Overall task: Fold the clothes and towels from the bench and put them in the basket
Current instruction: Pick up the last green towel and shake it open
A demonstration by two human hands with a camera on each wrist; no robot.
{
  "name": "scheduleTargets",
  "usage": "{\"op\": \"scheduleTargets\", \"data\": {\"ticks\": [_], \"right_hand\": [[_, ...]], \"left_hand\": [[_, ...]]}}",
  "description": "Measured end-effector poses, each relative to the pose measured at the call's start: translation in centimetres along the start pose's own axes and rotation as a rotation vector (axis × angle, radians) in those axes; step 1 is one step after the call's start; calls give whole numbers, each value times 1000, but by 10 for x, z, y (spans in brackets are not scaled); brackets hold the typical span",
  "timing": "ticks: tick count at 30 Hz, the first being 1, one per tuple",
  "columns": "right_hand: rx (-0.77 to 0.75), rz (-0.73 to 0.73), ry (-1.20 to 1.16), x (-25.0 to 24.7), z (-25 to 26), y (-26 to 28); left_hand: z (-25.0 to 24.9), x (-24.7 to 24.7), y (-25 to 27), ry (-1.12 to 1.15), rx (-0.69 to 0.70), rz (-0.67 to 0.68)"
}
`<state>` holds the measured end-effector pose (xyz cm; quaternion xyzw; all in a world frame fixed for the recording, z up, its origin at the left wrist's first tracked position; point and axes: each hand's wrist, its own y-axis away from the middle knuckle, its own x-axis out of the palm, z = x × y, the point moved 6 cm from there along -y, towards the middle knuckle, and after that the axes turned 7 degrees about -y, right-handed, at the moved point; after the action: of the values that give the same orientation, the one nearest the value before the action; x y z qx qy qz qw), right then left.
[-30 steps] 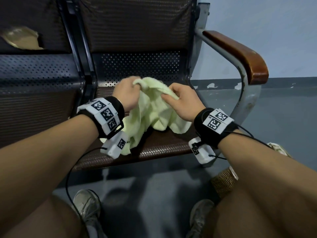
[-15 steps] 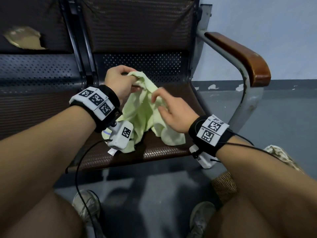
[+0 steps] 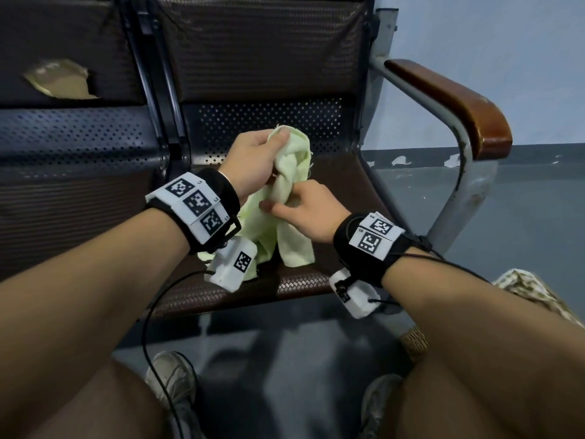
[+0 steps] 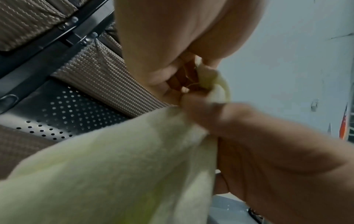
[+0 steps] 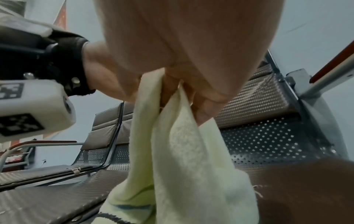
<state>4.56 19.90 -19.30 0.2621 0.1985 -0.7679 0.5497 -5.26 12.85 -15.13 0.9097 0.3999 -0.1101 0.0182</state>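
Pale blue wall point(image 3: 474, 33) fills the back of the room, with a grey floor point(image 3: 285, 350) below it. In front of the wall stands the bench point(image 3: 310, 280), the biggest thing to see. It is made of dark metal with lots of little round holes, and its seat has a brown woven pad that looks bumpy. On the far right end of the bench is a curved brown armrest point(image 3: 449, 99) that looks smooth and shiny, on a grey metal tube.

Next comes the towel point(image 3: 285, 229). It is soft, fluffy and light yellow-green. It is all bunched up and hangs down over the middle of the bench seat, with its bottom end resting on the pad. It is not folded yet.

The left hand point(image 3: 253, 163) is closed tight on the top corner of the towel and holds it up. The right hand point(image 3: 304, 210) is just below it, and its fingers pinch the towel where it hangs.

I think the person is hunting for the towel's corners so it can be opened out flat. The next move needs each hand to find a corner and pull the cloth wide and smooth.

A bit of woven basket point(image 3: 414, 343) peeks out low down, past the right end of the bench.
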Motion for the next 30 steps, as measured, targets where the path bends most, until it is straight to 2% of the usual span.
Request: {"op": "scheduleTargets", "data": {"ticks": [5, 8, 11, 14, 17, 20, 22, 25, 28, 30], "right_hand": [[35, 76, 76, 12, -6, -4], [54, 57, 225, 10, -16, -6], [178, -83, 318, -13, -38, -13], [237, -252, 221, -46, -54, -17], [216, -426, 158, -69, -54, -18], [210, -526, 157, -80, -52, -16], [193, -498, 265, -83, -54, -15], [207, -305, 435, -78, -65, -14], [224, -229, 395, -81, -71, -8], [117, -205, 262, -83, -66, -4]], "left_hand": [[-8, -3, 4, 161, 6, -6], [-8, -15, 2, 135, 12, -106], [-3, -33, -4, 64, 10, -231], [4, -46, -8, -75, -20, -308], [6, -46, -10, -168, -25, -306], [1, -39, -11, -37, -14, -273], [-5, -41, -13, 72, -28, -289], [-7, -48, -13, 29, -48, -262], [5, -52, -15, -190, -54, -203], [16, -61, -16, -397, -62, -206]]}}
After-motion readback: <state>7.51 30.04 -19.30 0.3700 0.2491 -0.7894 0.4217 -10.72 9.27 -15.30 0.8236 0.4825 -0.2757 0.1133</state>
